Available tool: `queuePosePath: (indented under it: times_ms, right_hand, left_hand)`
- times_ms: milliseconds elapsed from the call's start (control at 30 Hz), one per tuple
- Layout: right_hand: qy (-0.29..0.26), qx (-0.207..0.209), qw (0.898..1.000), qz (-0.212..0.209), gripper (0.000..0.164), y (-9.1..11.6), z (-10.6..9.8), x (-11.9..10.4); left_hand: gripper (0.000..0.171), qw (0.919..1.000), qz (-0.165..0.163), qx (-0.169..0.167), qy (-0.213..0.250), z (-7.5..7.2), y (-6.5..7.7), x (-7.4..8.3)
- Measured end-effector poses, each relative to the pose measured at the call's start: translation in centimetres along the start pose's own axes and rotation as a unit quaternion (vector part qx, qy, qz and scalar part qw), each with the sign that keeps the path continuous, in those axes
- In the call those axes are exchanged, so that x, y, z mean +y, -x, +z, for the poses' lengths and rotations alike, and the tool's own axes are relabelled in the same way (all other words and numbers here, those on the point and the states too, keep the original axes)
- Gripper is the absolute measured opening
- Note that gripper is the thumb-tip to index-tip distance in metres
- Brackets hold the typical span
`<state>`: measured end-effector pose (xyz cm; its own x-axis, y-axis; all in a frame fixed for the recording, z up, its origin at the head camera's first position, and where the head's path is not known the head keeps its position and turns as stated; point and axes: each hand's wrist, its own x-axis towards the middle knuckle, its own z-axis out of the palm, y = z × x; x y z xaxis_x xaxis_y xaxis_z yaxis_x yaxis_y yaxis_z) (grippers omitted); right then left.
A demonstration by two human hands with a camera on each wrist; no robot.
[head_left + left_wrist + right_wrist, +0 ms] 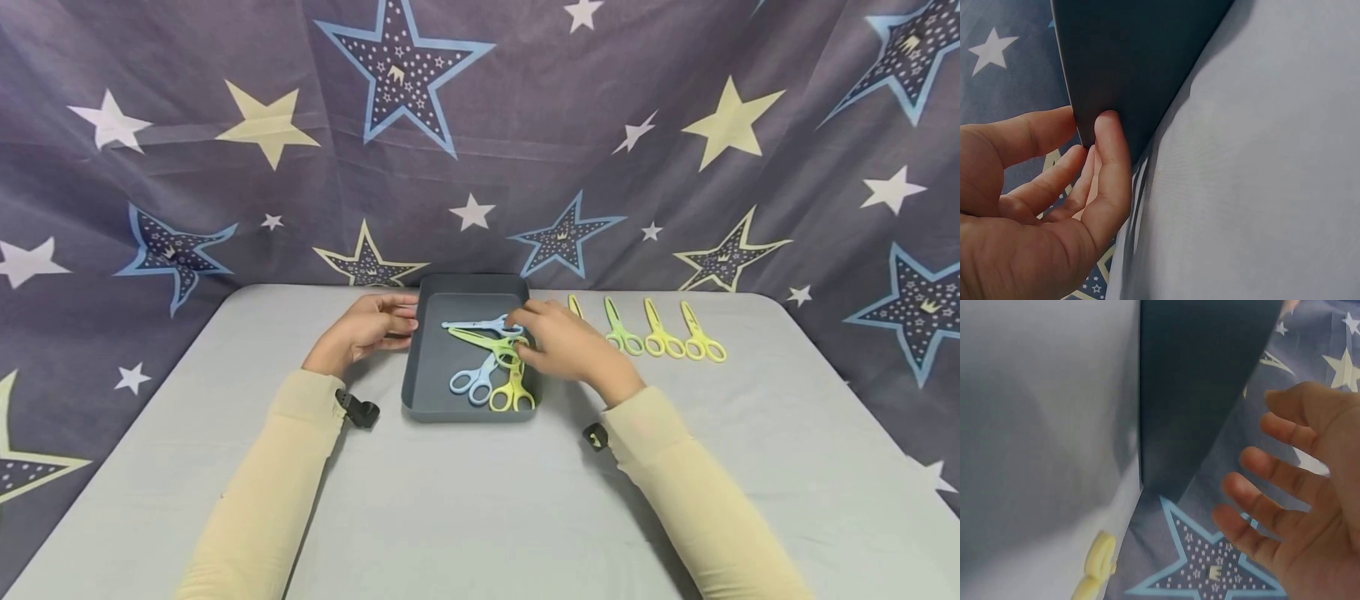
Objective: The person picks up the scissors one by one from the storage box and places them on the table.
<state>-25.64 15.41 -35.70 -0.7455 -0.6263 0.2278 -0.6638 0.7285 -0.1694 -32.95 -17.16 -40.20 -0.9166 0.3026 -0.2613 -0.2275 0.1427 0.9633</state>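
A dark grey tray [429, 367] stands on the table with several children's scissors inside. Among them are blue scissors [474, 325] pointing left, green scissors [480, 339] below them, a second blue pair [472, 383] and yellow scissors [513, 393]. My left hand [367, 327] touches the tray's outer left wall, fingertips at the wall and rim in the left wrist view. Over the tray's right rim hangs my right hand [566, 343], fingers loosely bent close above the blue handles. In the right wrist view nothing lies between its spread fingers [1260, 494].
To the right of the tray a row of scissors lies on the table: green scissors [621, 332], yellow scissors [660, 333] and another yellow pair [701, 335]. A yellow blade [574, 305] shows behind my right hand. A star-patterned cloth [285, 208] hangs behind the table.
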Motion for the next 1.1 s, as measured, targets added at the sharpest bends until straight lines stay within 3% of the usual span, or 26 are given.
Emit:
queuePosePath:
  times_ms: [433,1100]
  right_hand:
    - [-0.003,-0.037,0.999,-0.018,0.032,-1.1,2.2,-1.3]
    - [-0.027,-0.086,0.994,-0.059,0.023,-2.2,2.7,-2.8]
  left_hand:
    - [0.062,1.0,0.001,0.003,0.006,0.2,0.1,0.0]
    - [0.062,1.0,0.003,0.002,0.003,0.0,0.0,0.0]
